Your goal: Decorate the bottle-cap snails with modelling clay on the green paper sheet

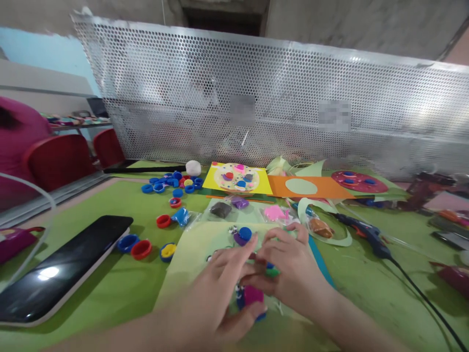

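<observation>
A pale green paper sheet (pixel 194 244) lies before me with small modelling-clay figures stuck on it. One is a blue and purple figure (pixel 245 234) with googly eyes near the top. Lower down, a magenta and blue figure (pixel 252 296) shows between my left thumb and fingers. My left hand (pixel 216 283) rests over the sheet, thumb spread away from its stretched fingers. Bent fingers of my right hand (pixel 289 264) close in beside a green and blue clay piece (pixel 271 269), partly hidden. The fingertips of both hands meet; whatever is between them is hidden.
Blue and red bottle caps (pixel 141 249) lie at the left, near a phone (pixel 66 269). Behind the sheet are bagged clay (pixel 220 209), a yellow card (pixel 264 183) and an orange card (pixel 330 186). A glue gun (pixel 366 237) with its cord lies right. A perforated metal panel (pixel 278 88) closes the back.
</observation>
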The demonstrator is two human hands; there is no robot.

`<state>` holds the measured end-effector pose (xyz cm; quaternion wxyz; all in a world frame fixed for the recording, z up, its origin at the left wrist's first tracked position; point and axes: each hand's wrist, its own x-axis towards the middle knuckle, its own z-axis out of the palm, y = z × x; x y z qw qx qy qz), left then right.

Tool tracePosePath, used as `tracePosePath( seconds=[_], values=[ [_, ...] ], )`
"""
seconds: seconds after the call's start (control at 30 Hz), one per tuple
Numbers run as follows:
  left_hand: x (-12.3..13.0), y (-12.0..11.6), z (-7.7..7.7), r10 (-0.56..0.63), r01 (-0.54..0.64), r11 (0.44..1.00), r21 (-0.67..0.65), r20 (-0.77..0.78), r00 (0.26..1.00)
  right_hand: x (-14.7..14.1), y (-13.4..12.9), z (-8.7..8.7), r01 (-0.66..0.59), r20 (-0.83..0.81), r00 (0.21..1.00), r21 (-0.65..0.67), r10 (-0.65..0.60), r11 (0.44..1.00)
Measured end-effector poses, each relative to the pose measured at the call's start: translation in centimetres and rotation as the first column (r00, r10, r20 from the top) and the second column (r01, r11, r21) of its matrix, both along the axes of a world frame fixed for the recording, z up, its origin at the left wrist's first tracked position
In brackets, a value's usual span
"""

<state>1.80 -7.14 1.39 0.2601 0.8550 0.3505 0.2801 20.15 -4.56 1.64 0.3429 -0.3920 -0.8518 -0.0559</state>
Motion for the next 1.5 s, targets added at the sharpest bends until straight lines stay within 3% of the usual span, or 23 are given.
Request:
tracePosePath(
  seconds=[0.13,0.37,0.57,0.7,0.87,1.03,1.17,1.37,1.5],
  values=[
    [0.4,-0.2,-0.3,-0.018,0.018,1.0,-0.003,-0.113,0.993,-0.4,-0.5,-0.4,-0.044,0.004,0.999,0.012,0.044,0.999],
    [-0.7,0.2,0.2,0.111,-0.118,0.979,0.164,0.053,0.992,0.6,0.2,0.9,0.018,0.001,1.0,-0.013,-0.018,1.0],
    [0.4,-0.2,-0.7,-0.007,0.041,0.944,0.326,-0.105,0.994,-0.2,-0.3,0.1,0.011,0.036,0.999,-0.008,-0.011,1.0],
    [0.4,-0.3,-0.7,0.03,0.036,0.919,0.392,-0.159,0.987,-0.2,-0.3,0.2,0.024,0.041,0.999,0.022,-0.025,0.999],
    [-0.5,0.0,0.4,0.16,-0.07,0.85,0.523,-0.129,0.979,0.8,0.5,0.9,0.059,0.086,0.994,0.013,-0.06,0.998],
    [0.4,-0.4,-0.2,0.137,0.011,0.76,0.649,-0.177,0.975,0.2,0.6,0.1,0.03,0.093,0.995,0.019,-0.032,0.999],
    [0.9,-0.9,-0.3,0.115,0.133,0.772,0.621,-0.343,0.932,-0.2,0.2,-0.3,-0.021,0.088,0.996,0.007,0.02,1.0],
    [-0.2,-0.3,0.3,0.187,-0.058,0.832,0.551,-0.181,0.965,0.9,0.8,0.7,0.048,0.103,0.993,0.02,-0.05,0.999],
    [-0.1,-0.2,0.3,0.163,-0.039,0.895,0.444,-0.243,0.956,0.9,1.0,0.6,0.049,0.149,0.987,0.07,-0.059,0.996]
  ],
)
